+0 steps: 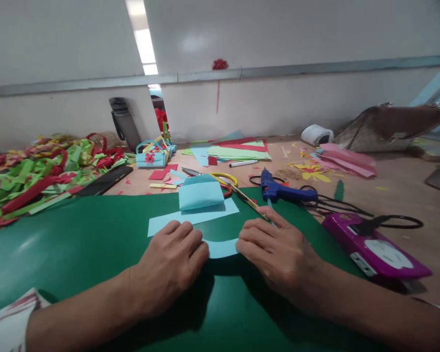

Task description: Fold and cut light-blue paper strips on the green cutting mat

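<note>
Both my hands rest on a large green sheet [77, 249] and hold a narrow light blue paper strip [220, 247] between them. My left hand [172, 261] pinches its left end, my right hand [275, 249] its right end. Just beyond the strip lies a wider light blue paper band [205, 215] with a folded light blue paper box shape [201, 193] standing on it.
A blue glue gun [282, 191] with black cord, yellow-handled scissors [225, 182] and a purple phone [374, 247] lie to the right. Left is a heap of green and red paper strips [40, 168]. Behind: a small blue paper basket [152, 155], coloured sheets [238, 149], a grey bottle [124, 122].
</note>
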`<state>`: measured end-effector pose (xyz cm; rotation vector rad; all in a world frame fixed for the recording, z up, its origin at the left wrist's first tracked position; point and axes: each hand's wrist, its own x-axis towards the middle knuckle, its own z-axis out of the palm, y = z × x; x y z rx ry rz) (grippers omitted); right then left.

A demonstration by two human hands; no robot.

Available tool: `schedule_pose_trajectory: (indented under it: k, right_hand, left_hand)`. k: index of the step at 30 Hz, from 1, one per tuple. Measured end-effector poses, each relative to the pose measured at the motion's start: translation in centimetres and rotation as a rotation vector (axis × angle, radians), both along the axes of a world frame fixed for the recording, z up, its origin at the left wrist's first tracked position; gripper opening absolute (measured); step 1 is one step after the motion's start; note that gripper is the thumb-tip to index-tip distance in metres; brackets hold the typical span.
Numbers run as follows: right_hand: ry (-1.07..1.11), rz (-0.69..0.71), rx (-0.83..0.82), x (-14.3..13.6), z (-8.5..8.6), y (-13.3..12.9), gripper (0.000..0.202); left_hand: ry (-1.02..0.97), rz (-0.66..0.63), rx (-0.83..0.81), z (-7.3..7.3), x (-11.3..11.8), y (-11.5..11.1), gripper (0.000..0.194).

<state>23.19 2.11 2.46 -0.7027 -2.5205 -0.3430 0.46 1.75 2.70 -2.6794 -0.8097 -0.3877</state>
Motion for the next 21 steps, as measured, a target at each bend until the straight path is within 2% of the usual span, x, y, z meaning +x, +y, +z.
schedule_pose_trajectory:
  k: [3, 6, 12, 16, 21]
  right_hand:
    - [-0.115, -0.004, -0.056, 0.1, -0.6, -0.4, 0.024]
    - [-0.161, 0.006, -0.134, 0.3, -1.2, -0.6, 0.022]
    - [-0.107, 0.02, -0.224, 0.4, -1.1, -1.2, 0.022]
    - [-0.104, -0.004, -0.262, 0.4, -1.0, -1.5, 0.028]
    - [-0.073, -0.026, -0.291, 0.4, -1.2, -1.4, 0.031]
  left_hand:
    - [0.108, 0.01, -0.074, -0.5, 0.2, -0.8, 0.013]
    - [0.16, 0.029, -0.092, -0.6, 0.2, -1.4, 0.017]
    - [0.216, 0.09, -0.166, 0.4, 0.0, -2.4, 0.023]
    - [0.207, 0.072, -0.231, 1.2, -0.1, -2.7, 0.024]
    - [0.106, 0.087, -0.3, 1.3, -0.3, -2.8, 0.022]
